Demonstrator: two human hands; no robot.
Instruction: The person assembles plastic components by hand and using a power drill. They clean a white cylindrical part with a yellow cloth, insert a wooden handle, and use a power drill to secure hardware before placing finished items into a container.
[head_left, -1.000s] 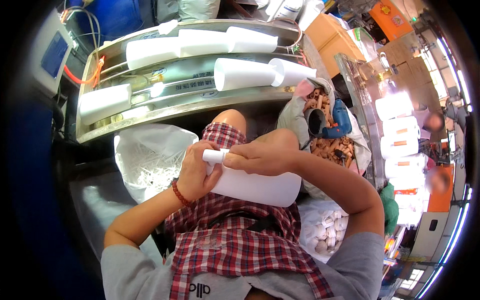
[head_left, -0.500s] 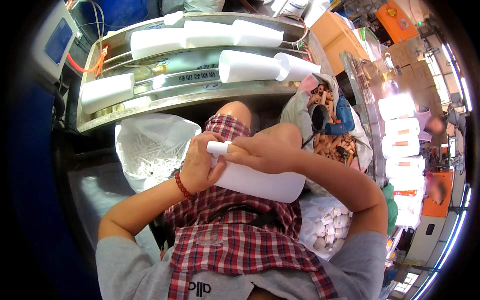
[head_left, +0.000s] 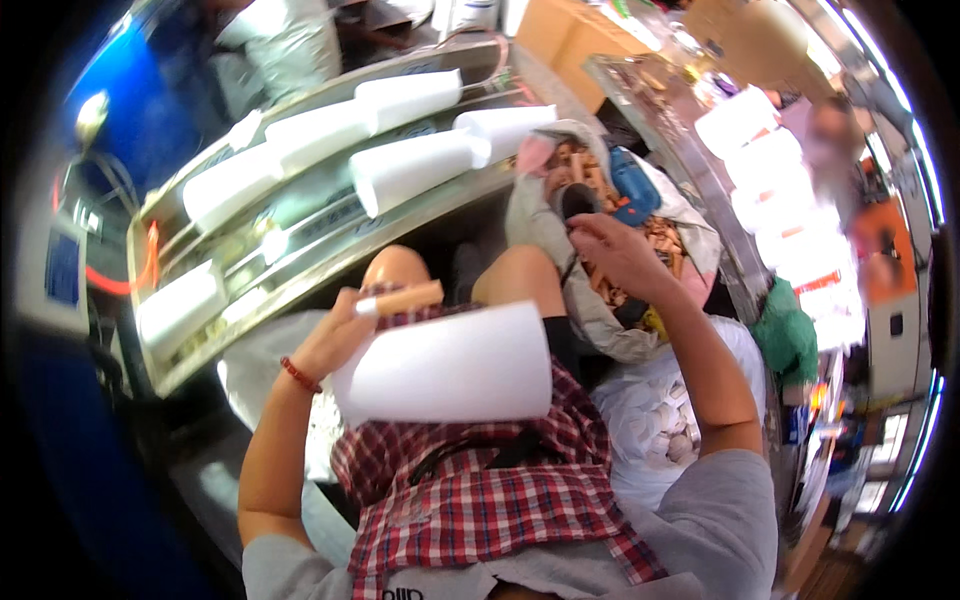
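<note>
My left hand (head_left: 338, 340) is closed at the narrow end of a white tapered cylinder (head_left: 450, 365), which lies sideways above my lap. Along the cylinder's upper side, a tan tube-shaped handle (head_left: 408, 298) with a white end piece sticks out from my fingers toward the right. My right hand (head_left: 622, 258) reaches over a cloth sack (head_left: 540, 215) holding many tan handles (head_left: 665, 245), beside a dark round cup (head_left: 577, 202). Its fingers are bent and blurred; what they touch is unclear. A blue power drill (head_left: 632, 185) lies in the sack just beyond.
Several more white cylinders (head_left: 410, 170) rest on rods over a metal trough (head_left: 165, 375) at the far left. A clear bag of white round parts (head_left: 668, 425) stands at my right. Stacked white cylinders (head_left: 765, 170) and a green bag (head_left: 785, 330) sit farther right.
My right hand has left the cylinder and moved right and away, to the sack. The handle in my left hand now shows its tan length. The whole view has turned and shifted.
</note>
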